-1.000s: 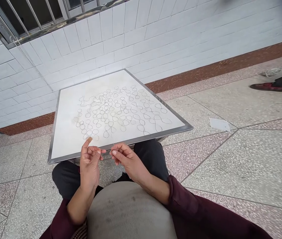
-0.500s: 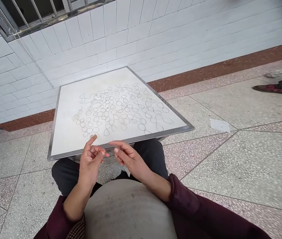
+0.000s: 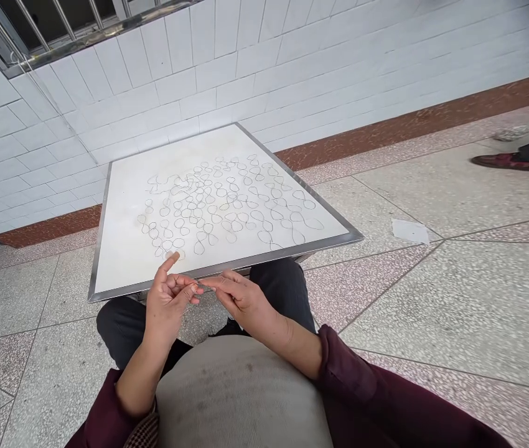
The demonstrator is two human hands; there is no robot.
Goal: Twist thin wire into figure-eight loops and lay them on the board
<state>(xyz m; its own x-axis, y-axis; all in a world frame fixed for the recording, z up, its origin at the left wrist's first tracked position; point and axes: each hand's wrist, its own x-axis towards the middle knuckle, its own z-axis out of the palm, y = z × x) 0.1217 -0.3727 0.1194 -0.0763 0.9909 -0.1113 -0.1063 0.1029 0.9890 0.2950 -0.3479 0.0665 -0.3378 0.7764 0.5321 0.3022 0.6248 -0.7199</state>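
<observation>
My left hand (image 3: pixel 167 300) and my right hand (image 3: pixel 240 297) meet just in front of the near rim of a white board with a metal frame (image 3: pixel 127 287). Between their fingertips they pinch a thin piece of wire (image 3: pixel 200 285); the left index finger sticks up. Several small loops of thin wire (image 3: pixel 227 205) lie spread over the board's middle. The board rests above my knees in dark trousers (image 3: pixel 124 330).
A white tiled wall (image 3: pixel 292 68) with a brown skirting runs behind the board, with a barred window at top left. Terrazzo floor lies all around. A scrap of paper (image 3: pixel 411 231) lies on the floor at right, and another person's dark red shoe (image 3: pixel 502 162) shows at far right.
My right hand has moved left until its fingertips touch those of the left hand. The view has shifted slightly.
</observation>
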